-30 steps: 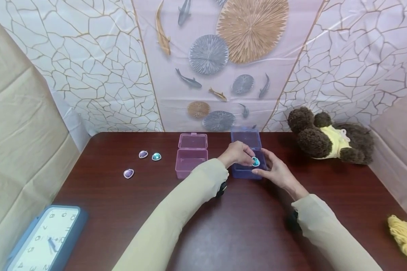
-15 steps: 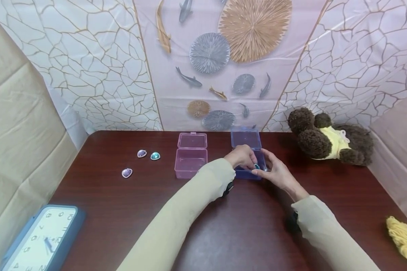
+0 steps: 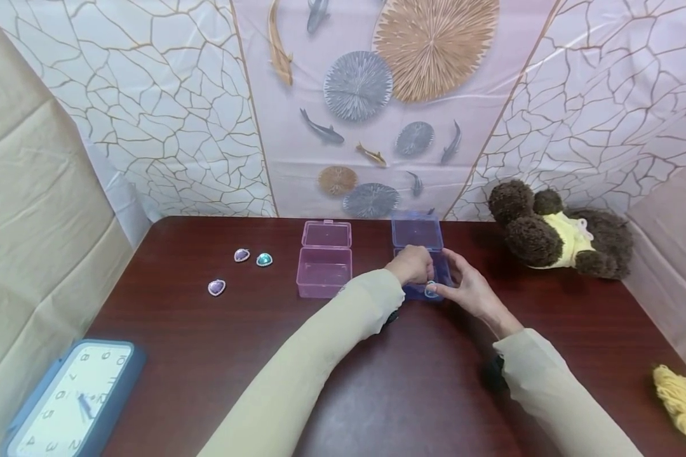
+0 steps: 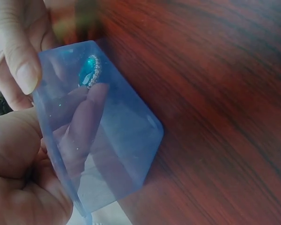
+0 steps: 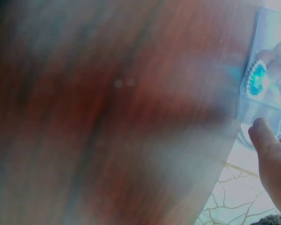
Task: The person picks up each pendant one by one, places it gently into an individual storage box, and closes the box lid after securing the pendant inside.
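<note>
A blue clear plastic box (image 3: 416, 292) stands with its lid up near the table's back edge. My left hand (image 3: 413, 264) reaches down into it, fingers curled. Through the box wall in the left wrist view, its fingertips (image 4: 97, 93) meet a teal gem (image 4: 88, 72) with a beaded silver rim, low in the box's right front corner. My right hand (image 3: 473, 293) holds the box at its right side, with the thumb (image 4: 27, 77) at the front rim. Left of it, a pink clear box (image 3: 324, 273) stands with its lid up.
Two purple gems (image 3: 216, 287) and another teal gem (image 3: 264, 259) lie at the left of the table. A blue-framed clock (image 3: 71, 400) sits front left. A brown plush toy (image 3: 560, 235) lies back right, and yellow yarn (image 3: 681, 403) is near the right edge.
My left hand has lowered the teal gem from above the blue box's rim to low inside it. The right hand has kept its place on the box.
</note>
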### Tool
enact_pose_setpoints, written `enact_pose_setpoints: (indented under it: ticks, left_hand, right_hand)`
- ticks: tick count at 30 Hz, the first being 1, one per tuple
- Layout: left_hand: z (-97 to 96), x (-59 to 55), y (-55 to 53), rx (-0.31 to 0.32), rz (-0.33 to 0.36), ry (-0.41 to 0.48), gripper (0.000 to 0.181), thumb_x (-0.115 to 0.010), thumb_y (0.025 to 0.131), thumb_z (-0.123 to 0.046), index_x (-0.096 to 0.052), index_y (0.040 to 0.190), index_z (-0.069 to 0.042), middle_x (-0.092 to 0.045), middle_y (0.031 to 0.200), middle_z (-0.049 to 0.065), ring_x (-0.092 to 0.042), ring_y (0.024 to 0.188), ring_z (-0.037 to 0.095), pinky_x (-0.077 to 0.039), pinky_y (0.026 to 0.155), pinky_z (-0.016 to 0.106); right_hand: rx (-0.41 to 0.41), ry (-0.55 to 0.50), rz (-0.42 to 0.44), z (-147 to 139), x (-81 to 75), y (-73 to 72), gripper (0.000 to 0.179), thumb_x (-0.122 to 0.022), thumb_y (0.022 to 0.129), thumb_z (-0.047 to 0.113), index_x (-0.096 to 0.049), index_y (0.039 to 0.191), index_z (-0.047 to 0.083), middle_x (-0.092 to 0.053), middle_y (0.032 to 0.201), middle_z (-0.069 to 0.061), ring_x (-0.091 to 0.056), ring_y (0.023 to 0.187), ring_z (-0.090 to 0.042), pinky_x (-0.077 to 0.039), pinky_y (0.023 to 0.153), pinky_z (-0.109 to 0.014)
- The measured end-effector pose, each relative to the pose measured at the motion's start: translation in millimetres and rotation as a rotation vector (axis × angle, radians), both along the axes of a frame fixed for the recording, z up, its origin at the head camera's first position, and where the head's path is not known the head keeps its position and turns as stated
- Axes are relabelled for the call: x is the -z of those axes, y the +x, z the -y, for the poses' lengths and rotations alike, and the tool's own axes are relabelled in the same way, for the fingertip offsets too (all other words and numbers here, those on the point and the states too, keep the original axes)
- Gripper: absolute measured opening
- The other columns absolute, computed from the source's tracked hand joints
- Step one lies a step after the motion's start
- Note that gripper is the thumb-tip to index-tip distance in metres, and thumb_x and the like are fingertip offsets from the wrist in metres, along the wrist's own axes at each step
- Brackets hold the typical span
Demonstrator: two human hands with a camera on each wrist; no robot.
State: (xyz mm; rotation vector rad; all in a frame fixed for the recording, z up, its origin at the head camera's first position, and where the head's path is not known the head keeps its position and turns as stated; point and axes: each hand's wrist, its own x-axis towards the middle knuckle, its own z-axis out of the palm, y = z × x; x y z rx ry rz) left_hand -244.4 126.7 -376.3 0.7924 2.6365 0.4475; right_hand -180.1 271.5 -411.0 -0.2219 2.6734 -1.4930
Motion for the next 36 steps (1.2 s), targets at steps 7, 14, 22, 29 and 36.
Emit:
enact_pose_setpoints:
  ticks: [7,14,22,29,36]
  left_hand:
    - [0.0,0.4,2.7,0.019,-0.054,-0.028,0.008,-0.07,0.083,-0.016,-0.076,0.083,-0.02,-0.071,0.087,-0.011,-0.06,0.085,0.006,-0.047,0.07,0.015]
    - [1.7,3.7,2.0,0.019,-0.08,0.018,0.008,-0.071,0.083,-0.015,-0.077,0.087,-0.019,-0.072,0.091,-0.01,-0.062,0.093,0.008,-0.049,0.075,0.016]
    - [24.0,-22.9,0.7,-0.084,-0.039,0.336,0.019,-0.072,0.081,-0.009,-0.074,0.099,-0.012,-0.073,0.091,-0.002,-0.066,0.086,0.008,-0.048,0.072,0.012]
    - [97.5,-70.4,-9.7,-0.18,0.225,0.746,0.029,-0.066,0.086,-0.004,-0.064,0.114,0.001,-0.069,0.106,0.017,-0.069,0.091,0.026,-0.055,0.072,0.02]
    - [209.0,-55.8,-27.3,-0.491,0.256,0.807,0.035,-0.063,0.088,-0.006,-0.058,0.122,0.0,-0.063,0.116,0.021,-0.063,0.106,0.032,-0.054,0.085,0.028]
  right_hand:
    - [0.003,0.016,0.004,-0.5,-0.3,-0.5,0.085,-0.071,0.084,0.009,-0.015,0.146,-0.006,-0.026,0.146,-0.033,-0.036,0.13,-0.046,-0.039,0.098,-0.049]
    - [0.003,0.032,0.018,-0.7,-1.4,0.1,0.087,-0.072,0.083,0.013,-0.015,0.147,-0.005,-0.025,0.147,-0.032,-0.034,0.131,-0.046,-0.038,0.1,-0.051]
    - [0.007,0.032,0.012,-0.7,-1.8,0.6,0.088,-0.073,0.082,0.013,-0.016,0.146,-0.005,-0.024,0.148,-0.032,-0.033,0.131,-0.047,-0.037,0.101,-0.052]
    - [0.016,-0.004,0.063,0.3,-4.1,-0.3,0.091,-0.073,0.082,0.018,-0.013,0.148,-0.001,-0.029,0.147,-0.028,-0.036,0.131,-0.043,-0.036,0.102,-0.049]
    - [0.018,0.027,0.063,-0.6,-4.0,2.8,0.092,-0.073,0.082,0.021,-0.013,0.148,-0.001,-0.029,0.147,-0.028,-0.035,0.132,-0.044,-0.036,0.102,-0.05]
